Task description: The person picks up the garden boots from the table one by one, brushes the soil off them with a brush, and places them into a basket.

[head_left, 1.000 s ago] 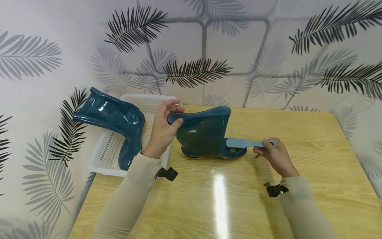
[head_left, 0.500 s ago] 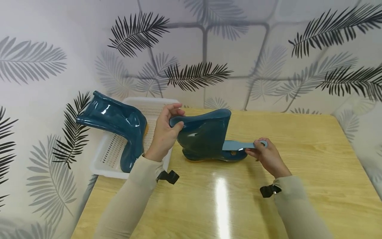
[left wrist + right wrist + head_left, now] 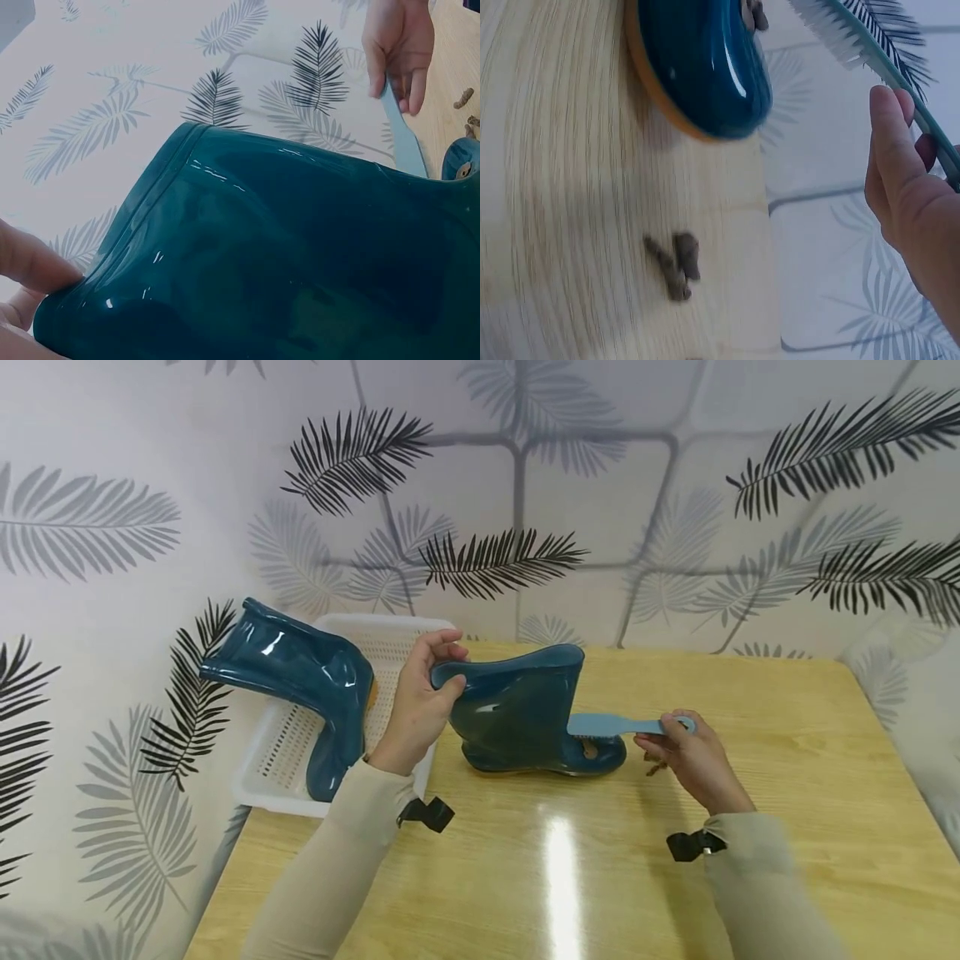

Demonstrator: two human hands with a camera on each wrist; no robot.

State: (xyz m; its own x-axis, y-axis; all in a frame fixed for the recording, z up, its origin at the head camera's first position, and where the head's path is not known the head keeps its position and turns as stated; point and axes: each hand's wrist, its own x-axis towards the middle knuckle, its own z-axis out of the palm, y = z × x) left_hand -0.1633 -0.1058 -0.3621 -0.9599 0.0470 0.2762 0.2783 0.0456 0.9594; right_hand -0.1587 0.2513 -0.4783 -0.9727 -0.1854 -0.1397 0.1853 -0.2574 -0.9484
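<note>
A dark teal rubber boot [image 3: 517, 718] stands on the table, its toe pointing right. My left hand [image 3: 420, 702] grips the rim of its shaft, thumb on the near side. In my right hand [image 3: 701, 764] is the handle of a light blue scrubbing brush [image 3: 607, 725]. The brush head hovers over the boot's foot, bristles down; in the right wrist view the white bristles [image 3: 844, 37] appear apart from the toe. A brown lump [image 3: 590, 749] sits on top of the toe. More brown lumps [image 3: 676, 270] lie on the wood beyond the toe.
A second teal boot [image 3: 330, 685] leans in a white perforated plastic basket [image 3: 281, 802] on the left, its shaft sticking out over the side. The wooden table [image 3: 480, 868] meets a leaf-patterned wall covering [image 3: 600, 527] at the back.
The brush went left against the boot's shaft, then came back right along the foot. My left hand keeps its grip on the rim. The head view has shifted slightly.
</note>
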